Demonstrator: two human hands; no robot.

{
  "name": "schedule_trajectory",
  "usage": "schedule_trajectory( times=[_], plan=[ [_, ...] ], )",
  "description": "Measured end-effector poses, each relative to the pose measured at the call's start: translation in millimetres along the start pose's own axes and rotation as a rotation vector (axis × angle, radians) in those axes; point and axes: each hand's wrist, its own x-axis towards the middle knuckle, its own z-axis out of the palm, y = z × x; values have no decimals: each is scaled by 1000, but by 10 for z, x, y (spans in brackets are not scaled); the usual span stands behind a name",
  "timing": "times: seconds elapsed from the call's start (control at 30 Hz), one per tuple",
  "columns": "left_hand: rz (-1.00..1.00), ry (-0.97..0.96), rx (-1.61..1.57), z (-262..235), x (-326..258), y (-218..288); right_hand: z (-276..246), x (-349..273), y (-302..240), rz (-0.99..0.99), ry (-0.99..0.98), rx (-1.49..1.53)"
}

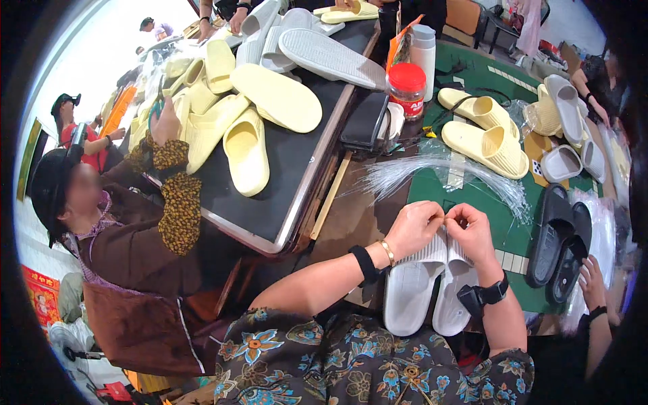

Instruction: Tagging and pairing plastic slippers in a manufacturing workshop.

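Observation:
A pair of light grey slippers (408, 297) lies side by side in front of me, heels toward my body. Over their ribbed uppers, my left hand (417, 226) and my right hand (471, 233) meet with thumbs and fingertips pinched together. Whatever sits between the fingertips is too small to make out. Just beyond my hands, a loose bundle of thin clear plastic strands (398, 172) fans across the table. A pair of pale yellow slippers (482, 148) rests past it, and black slippers (545, 243) lie to the right of my right hand.
Yellow and grey slippers (277, 98) are heaped on a dark table (236, 219) at left, where a person (128, 236) holds teal-handled scissors (157, 108). A red-lidded jar (407, 91) and white bottle (423, 57) stand ahead. Another person's hand (592, 280) touches the black slippers.

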Motion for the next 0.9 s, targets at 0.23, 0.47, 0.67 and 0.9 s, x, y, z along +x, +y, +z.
schedule_trajectory(
  times=[0.23,0.47,0.67,0.9],
  plan=[
    [-18,1,188,-166,-3,72,-18,12,-163,-134,-12,-349],
    [-250,647,-62,-1843,319,51,-481,-540,-313,-438,-219,-652],
    [-375,687,-195,-2819,127,-282,-414,-787,-138,-499,-128,-902],
    [-484,667,-153,-2940,17,-152,-577,-654,-311,-658,109,-775]
  ],
)
